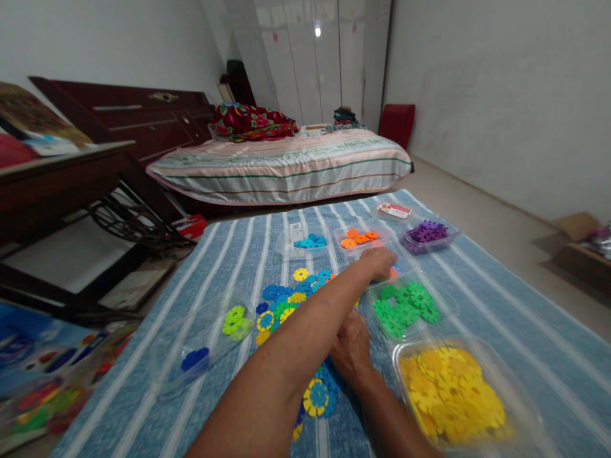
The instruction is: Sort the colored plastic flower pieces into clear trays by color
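My left hand (379,263) reaches across to the right, over a clear container between the orange and green pieces. Its fingers are curled downward; whatever they hold is hidden, and an orange bit shows beside them. Below the left forearm is my right hand (353,346), near the pile of mixed flower-shaped plastic discs (296,297); its fingers are mostly covered by that forearm. A yellow-and-blue disc (316,397) lies closer to me. Green discs (405,308) fill a tub right of both hands, and orange discs (358,238) sit in another just beyond.
Yellow discs (451,394) fill a large tub at front right. Purple discs (427,232) and light-blue discs (311,242) stand in tubs farther back. At left, containers hold lime discs (235,320) and dark-blue discs (195,359). A bed (286,166) lies beyond the striped cloth (191,280).
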### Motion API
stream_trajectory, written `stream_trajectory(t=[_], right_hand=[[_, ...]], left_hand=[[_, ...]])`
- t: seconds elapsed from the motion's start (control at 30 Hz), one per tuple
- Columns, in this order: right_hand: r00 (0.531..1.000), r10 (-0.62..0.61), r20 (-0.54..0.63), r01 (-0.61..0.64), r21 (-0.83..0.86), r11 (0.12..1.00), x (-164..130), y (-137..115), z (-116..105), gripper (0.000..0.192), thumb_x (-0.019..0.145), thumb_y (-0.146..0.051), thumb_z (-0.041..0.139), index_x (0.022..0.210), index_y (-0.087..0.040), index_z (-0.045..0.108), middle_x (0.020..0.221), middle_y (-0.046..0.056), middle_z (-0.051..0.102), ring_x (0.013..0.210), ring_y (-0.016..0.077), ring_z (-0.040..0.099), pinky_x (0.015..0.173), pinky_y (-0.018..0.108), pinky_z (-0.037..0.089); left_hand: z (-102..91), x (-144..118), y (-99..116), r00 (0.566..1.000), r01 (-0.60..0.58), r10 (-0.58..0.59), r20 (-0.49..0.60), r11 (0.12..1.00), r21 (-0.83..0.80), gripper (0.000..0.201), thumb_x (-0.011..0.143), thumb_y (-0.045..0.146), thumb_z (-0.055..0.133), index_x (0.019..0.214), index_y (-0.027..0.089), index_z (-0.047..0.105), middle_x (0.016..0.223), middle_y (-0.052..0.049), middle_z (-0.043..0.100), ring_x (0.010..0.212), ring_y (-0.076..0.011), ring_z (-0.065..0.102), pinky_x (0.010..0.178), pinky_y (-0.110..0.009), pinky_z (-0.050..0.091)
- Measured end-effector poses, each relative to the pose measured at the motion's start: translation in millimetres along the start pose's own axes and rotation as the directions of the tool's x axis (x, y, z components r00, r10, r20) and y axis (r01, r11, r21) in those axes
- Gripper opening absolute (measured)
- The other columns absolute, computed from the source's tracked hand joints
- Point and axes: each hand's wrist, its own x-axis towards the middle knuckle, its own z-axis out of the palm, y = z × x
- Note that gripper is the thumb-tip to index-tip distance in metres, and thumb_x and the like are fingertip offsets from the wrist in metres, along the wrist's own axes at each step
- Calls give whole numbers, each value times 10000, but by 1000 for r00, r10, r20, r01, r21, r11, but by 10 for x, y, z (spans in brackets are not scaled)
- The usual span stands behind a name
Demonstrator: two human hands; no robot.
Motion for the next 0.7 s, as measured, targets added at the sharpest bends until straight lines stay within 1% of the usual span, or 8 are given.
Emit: stream_trajectory(t=[0.1, 0.2, 0.3, 0.37, 0.43, 0.57, 0.63, 0.7], right_hand=[[1000, -8, 2, 8, -3, 1000, -2, -6, -2, 192, 837, -243, 521, 857, -196, 705, 883, 65, 706, 851, 234, 622, 719, 312, 367], [1000, -16, -11, 16, -16, 1000, 2, -15, -9, 195, 853, -233, 495, 787, -205, 676, 811, 44, 679, 796, 208, 596, 692, 302, 344], [999, -35, -2, 35, -18, 999, 8, -16, -16, 202, 861, -225, 486, 747, -209, 652, 766, 29, 653, 776, 191, 568, 711, 301, 338], [999, -49, 9, 49, -17, 999, 11, -11, -20, 202, 865, -224, 490, 734, -210, 644, 756, 25, 645, 774, 184, 557, 727, 301, 337], [998, -56, 10, 56, -23, 998, 12, -7, -24, 203, 869, -223, 493, 726, -209, 636, 757, 25, 642, 770, 180, 551, 732, 302, 333], [999, -49, 9, 50, -22, 999, 10, -10, -32, 197, 870, -212, 502, 715, -206, 623, 751, 20, 639, 765, 173, 552, 725, 298, 325], [999, -46, 13, 46, -16, 999, 7, -11, -33, 190, 865, -208, 507, 716, -207, 624, 753, 17, 640, 769, 172, 555, 732, 297, 324], [999, -43, 19, 43, -13, 999, 3, -7, -34, 190, 864, -211, 510, 714, -207, 626, 760, 17, 642, 779, 173, 557, 741, 299, 324]], left_hand=[[9, 20, -28, 998, 38, -42, -45, 995, -91, 125, 645, 107, 692, 758, 159, 702, 901, -99, 738, 911, -247, 673, 775, -306, 514], [-16, -4, -60, 991, 71, -94, -97, 973, -217, 46, 649, 117, 696, 662, 157, 675, 717, -36, 708, 768, -190, 663, 696, -265, 510], [-110, -45, -124, 980, 97, -152, -130, 930, -354, 88, 660, 152, 720, 608, 143, 649, 563, 7, 637, 605, -139, 628, 590, -226, 490], [-227, -56, -206, 961, 123, -215, -173, 895, -429, 92, 669, 158, 720, 620, 130, 647, 527, 13, 610, 547, -124, 610, 549, -215, 477], [-379, -59, -323, 920, 155, -305, -247, 859, -488, 50, 687, 150, 700, 698, 118, 664, 560, 3, 624, 548, -120, 615, 546, -216, 478], [-665, -158, -583, 805, 195, -462, -371, 798, -571, 120, 730, 185, 669, 827, 114, 669, 644, -23, 656, 612, -136, 654, 575, -223, 486], [-736, -307, -675, 772, 197, -498, -396, 778, -596, 105, 742, 213, 656, 783, 116, 664, 618, -23, 642, 624, -148, 667, 577, -223, 481], [-736, -523, -729, 758, 194, -514, -403, 766, -612, 105, 738, 228, 650, 730, 124, 655, 577, -15, 623, 611, -154, 668, 568, -220, 472]])
